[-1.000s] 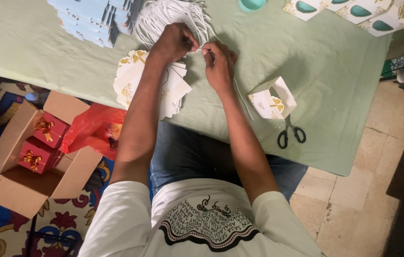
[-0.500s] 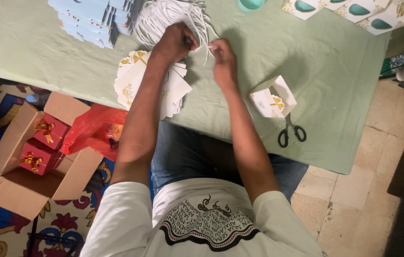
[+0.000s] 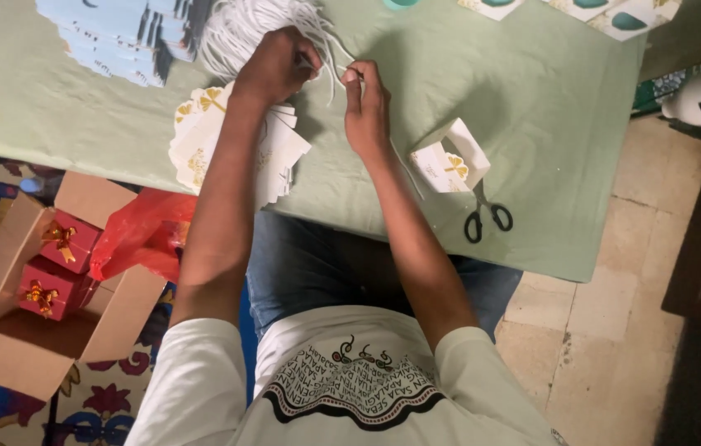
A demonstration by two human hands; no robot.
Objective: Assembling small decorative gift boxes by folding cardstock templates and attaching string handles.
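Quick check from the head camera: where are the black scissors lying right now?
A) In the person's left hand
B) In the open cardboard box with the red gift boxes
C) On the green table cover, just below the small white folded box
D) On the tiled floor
C: the black scissors lie on the green table cover, just below the small white folded box, apart from both hands.

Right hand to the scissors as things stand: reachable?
Probably yes. The right hand is pinching white string, so it must let go first. The scissors lie uncovered on the green table cover beside that forearm, near a folded white box.
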